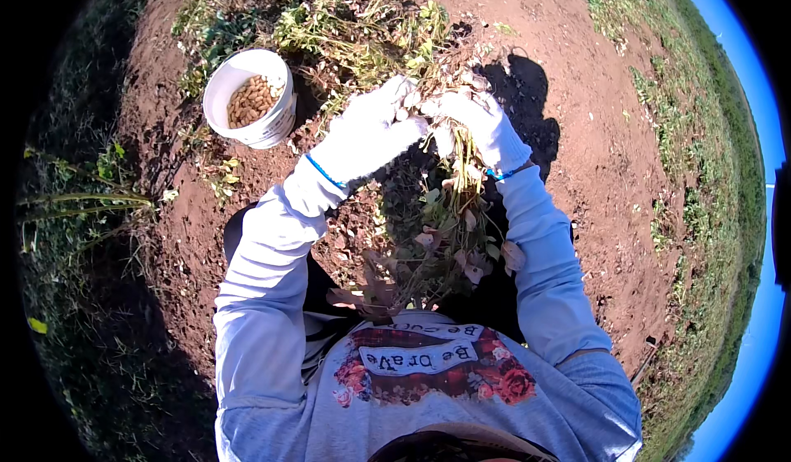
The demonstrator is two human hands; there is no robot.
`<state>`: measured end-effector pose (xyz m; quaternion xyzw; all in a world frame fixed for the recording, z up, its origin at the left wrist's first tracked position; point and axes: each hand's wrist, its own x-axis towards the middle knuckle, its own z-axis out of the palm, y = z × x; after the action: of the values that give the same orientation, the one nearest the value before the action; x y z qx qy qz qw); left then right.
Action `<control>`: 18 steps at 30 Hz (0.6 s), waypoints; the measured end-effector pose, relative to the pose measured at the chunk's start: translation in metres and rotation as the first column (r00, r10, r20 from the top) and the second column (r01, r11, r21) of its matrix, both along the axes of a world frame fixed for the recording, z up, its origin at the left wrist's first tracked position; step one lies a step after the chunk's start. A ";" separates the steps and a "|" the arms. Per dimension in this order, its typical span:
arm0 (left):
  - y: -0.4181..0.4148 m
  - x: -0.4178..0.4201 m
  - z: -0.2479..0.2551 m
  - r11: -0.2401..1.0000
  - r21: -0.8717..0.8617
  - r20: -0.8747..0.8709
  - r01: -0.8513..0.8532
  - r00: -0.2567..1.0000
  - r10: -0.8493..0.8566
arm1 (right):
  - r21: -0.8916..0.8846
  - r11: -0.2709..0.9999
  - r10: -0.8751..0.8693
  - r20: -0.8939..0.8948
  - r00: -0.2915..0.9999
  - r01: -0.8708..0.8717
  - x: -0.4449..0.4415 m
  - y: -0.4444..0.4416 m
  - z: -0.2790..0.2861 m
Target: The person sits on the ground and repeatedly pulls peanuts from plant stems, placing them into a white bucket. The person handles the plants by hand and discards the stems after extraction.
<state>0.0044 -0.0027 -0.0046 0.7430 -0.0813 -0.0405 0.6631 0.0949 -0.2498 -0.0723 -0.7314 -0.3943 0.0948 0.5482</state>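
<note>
A pulled-up bunch of peanut plants (465, 178) lies between my forearms, its leafy stems trailing toward my lap. My right hand (485, 122), in a white knitted glove, is closed around the bunch near its roots (460, 70). Beside it, my left hand (374, 131), gloved the same way, has its thumb and fingers at pale peanut pods (405, 107) on the root end. Glare on the glove hides whether those fingers pinch a pod. To the left stands a white plastic bucket (213, 94), partly filled with peanuts in their shells (252, 100).
Heaped peanut plants (352, 36) lie beyond my hands, close to the bucket. Reddish bare soil (612, 153) stretches to the right, with a strip of green plants (692, 215) past it. Shaded grass (80, 314) and some thick stems (93, 199) are at the left.
</note>
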 end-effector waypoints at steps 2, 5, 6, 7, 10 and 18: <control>-0.003 -0.003 0.000 0.937 -0.349 -0.158 0.022 0.984 -0.082 | -0.048 0.998 -0.042 -0.081 0.996 0.039 0.001 0.000 -0.009; 0.000 0.000 0.012 0.835 -0.551 -0.337 0.001 0.914 -0.224 | 0.068 0.998 0.027 -0.364 0.931 -0.003 0.001 0.000 -0.008; 0.002 0.001 0.010 0.894 -0.445 -0.296 0.041 0.936 -0.190 | 0.143 0.989 0.086 -0.464 0.882 -0.021 0.001 0.000 -0.006; 0.003 0.002 0.009 0.941 -0.334 -0.317 0.059 0.933 -0.171 | -0.019 0.996 0.081 -0.178 0.981 -0.086 0.004 0.000 -0.010; 0.013 0.000 -0.003 0.974 0.198 -0.034 0.114 0.993 -0.109 | -0.220 0.974 0.010 0.251 0.968 0.047 0.000 0.011 -0.006; 0.014 0.002 0.019 0.955 -0.265 -0.241 0.129 0.951 -0.195 | -0.173 0.970 -0.086 0.402 0.911 0.168 -0.019 0.015 0.001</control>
<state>0.0063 0.0116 0.0143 0.6335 -0.0577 -0.1835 0.7494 0.0755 -0.2344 -0.0718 -0.8120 -0.4354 -0.0496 0.3854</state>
